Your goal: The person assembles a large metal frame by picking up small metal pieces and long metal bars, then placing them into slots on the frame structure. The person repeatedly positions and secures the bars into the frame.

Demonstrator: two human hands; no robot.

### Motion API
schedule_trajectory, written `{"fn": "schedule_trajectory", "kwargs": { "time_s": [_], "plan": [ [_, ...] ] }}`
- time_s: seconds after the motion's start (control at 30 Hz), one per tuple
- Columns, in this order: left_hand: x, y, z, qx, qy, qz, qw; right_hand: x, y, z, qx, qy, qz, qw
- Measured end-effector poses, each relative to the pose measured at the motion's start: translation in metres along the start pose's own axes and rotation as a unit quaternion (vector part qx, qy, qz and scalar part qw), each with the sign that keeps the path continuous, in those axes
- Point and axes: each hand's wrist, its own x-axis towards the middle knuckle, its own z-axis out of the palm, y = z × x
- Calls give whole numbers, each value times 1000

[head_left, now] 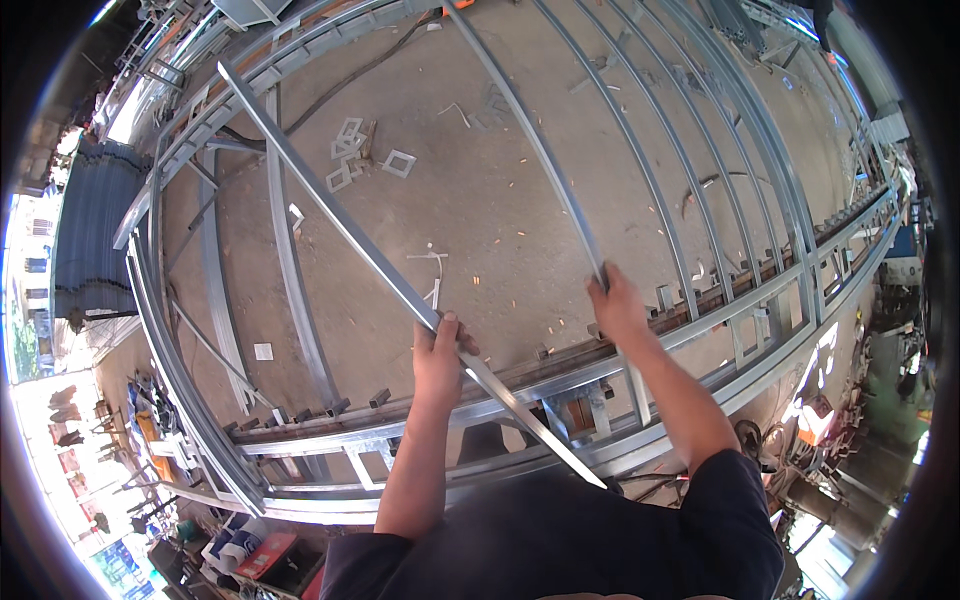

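Note:
My left hand (440,360) is closed round a long, shiny square metal tube (350,236) that slants from the far left to close beside my body. Further right, my right hand (618,303) grips the near end part of a second metal tube (535,143), which runs away toward the far side. Both tubes lie across a large metal frame, whose near rail (520,384) passes below my hands. Short square stubs (380,398) stick up along this rail. My fingers partly hide the tubes where I hold them.
More parallel tubes (640,150) span the frame on the right. On the concrete floor (480,230) inside lie square metal plates (398,163) and small scraps. A stack of corrugated sheets (97,230) stands at left. A red box (270,558) sits at the lower left.

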Motion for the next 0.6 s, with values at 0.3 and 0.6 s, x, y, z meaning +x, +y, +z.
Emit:
{"fn": "schedule_trajectory", "kwargs": {
  "time_s": [0.3,0.6],
  "plan": [
    [2,-7,-29,-25,38,-6,999,131,5,30,-27,71,37,996],
    [6,-16,-43,-30,33,-15,999,167,53,24,-97,62,19,993]
  ]
}}
